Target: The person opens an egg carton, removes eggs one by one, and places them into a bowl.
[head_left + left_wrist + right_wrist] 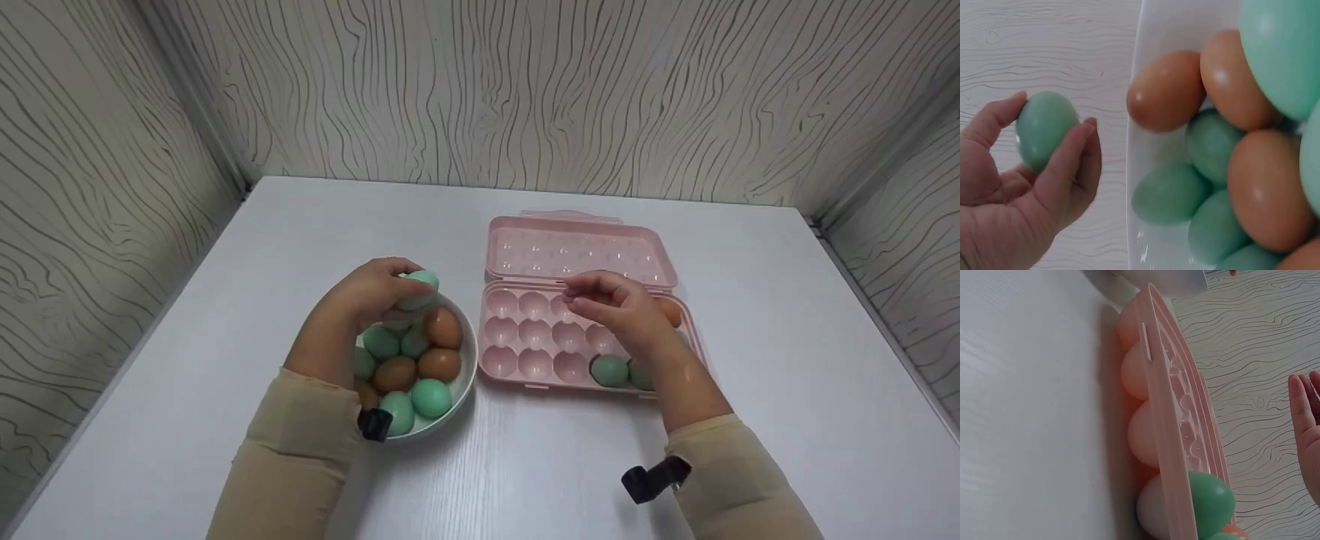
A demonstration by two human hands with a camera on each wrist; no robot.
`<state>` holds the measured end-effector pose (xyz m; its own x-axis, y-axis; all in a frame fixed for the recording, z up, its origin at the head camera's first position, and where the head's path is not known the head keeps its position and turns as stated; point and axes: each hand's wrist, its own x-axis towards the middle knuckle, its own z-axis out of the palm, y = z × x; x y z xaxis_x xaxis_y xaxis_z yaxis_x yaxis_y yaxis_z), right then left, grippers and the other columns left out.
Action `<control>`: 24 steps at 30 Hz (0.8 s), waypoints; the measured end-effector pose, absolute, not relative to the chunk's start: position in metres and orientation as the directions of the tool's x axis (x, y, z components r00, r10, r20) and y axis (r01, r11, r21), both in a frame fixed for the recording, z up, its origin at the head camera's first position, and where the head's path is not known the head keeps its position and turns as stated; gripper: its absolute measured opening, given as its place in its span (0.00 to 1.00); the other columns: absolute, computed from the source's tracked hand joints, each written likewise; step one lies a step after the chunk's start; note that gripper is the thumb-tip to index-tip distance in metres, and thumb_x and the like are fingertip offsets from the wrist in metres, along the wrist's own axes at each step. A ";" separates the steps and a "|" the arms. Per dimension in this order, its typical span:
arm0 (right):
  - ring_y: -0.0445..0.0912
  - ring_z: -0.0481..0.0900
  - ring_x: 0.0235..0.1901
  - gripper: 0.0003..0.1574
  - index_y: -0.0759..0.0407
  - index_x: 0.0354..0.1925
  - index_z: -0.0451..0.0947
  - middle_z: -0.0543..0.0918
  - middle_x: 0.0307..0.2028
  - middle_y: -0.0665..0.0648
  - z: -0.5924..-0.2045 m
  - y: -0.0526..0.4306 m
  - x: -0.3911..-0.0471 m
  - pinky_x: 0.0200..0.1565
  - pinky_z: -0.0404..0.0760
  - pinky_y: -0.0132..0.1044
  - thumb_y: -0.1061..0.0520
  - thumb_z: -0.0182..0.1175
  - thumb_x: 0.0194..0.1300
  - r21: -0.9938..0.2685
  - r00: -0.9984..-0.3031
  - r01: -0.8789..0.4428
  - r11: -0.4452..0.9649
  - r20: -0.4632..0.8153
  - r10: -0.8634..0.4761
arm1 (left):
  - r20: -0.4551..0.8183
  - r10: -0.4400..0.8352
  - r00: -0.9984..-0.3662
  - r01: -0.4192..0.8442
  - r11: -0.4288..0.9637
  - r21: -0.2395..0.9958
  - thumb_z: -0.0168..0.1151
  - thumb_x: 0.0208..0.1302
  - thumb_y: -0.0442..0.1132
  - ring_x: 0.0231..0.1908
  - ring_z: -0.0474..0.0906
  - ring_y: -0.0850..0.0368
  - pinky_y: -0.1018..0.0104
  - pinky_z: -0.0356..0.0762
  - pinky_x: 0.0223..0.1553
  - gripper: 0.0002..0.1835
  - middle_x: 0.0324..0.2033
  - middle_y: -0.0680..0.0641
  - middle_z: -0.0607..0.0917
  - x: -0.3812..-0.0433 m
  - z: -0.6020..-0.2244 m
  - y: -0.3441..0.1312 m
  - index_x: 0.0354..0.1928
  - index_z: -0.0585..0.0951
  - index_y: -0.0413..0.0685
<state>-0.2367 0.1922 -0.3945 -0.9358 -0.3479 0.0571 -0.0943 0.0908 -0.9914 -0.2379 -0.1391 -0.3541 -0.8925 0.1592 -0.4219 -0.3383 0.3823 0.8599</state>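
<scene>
Between thumb and fingers my left hand (pixel 379 289) pinches a green egg (pixel 421 289), raised over the far side of a white bowl (pixel 466 367). In the left wrist view the held egg (pixel 1045 129) shows clear of the bowl's wall. Brown and green eggs fill the bowl, among them a brown egg (pixel 442 328). My right hand (pixel 619 307) hovers over a pink egg carton (pixel 517 382), fingers loosely bent with nothing seen between them. A green egg (pixel 609 370) sits in the carton's front row, with more eggs at its right end, partly hidden by my hand and forearm.
The carton's lid (pixel 581 247) lies folded back behind its tray. Cups at the carton's left hold no eggs. A white table (pixel 247 300) carries everything, with wood-patterned panels (pixel 480 97) behind and at both sides.
</scene>
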 end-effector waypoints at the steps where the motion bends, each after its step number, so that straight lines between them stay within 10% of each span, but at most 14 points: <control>1: 0.55 0.76 0.48 0.21 0.65 0.50 0.73 0.73 0.48 0.70 -0.395 0.193 -0.237 0.49 0.76 0.35 0.61 0.61 0.59 -0.992 -0.936 -0.091 0.082 0.057 -0.347 | -0.432 0.142 -0.891 -0.343 0.413 0.844 0.62 0.58 0.44 0.48 0.74 0.53 0.60 0.74 0.49 0.17 0.48 0.47 0.75 -0.238 -0.354 -0.142 0.48 0.74 0.50; 11: 0.47 0.79 0.45 0.19 0.67 0.50 0.72 0.77 0.44 0.61 -0.396 0.197 -0.237 0.49 0.76 0.36 0.63 0.60 0.60 -0.995 -0.934 -0.084 0.046 0.062 -0.352 | -0.452 0.026 -0.892 -0.300 0.712 0.634 0.61 0.56 0.52 0.47 0.72 0.51 0.56 0.72 0.47 0.21 0.47 0.47 0.75 -0.236 -0.357 -0.165 0.48 0.73 0.49; 24: 0.49 0.78 0.45 0.19 0.68 0.49 0.72 0.77 0.43 0.62 -0.395 0.197 -0.235 0.49 0.76 0.37 0.63 0.59 0.60 -0.996 -0.929 -0.085 -0.008 0.082 -0.360 | -0.513 0.023 -0.858 -0.368 0.669 0.646 0.61 0.56 0.47 0.51 0.69 0.46 0.50 0.70 0.52 0.26 0.50 0.42 0.75 -0.223 -0.356 -0.182 0.55 0.71 0.42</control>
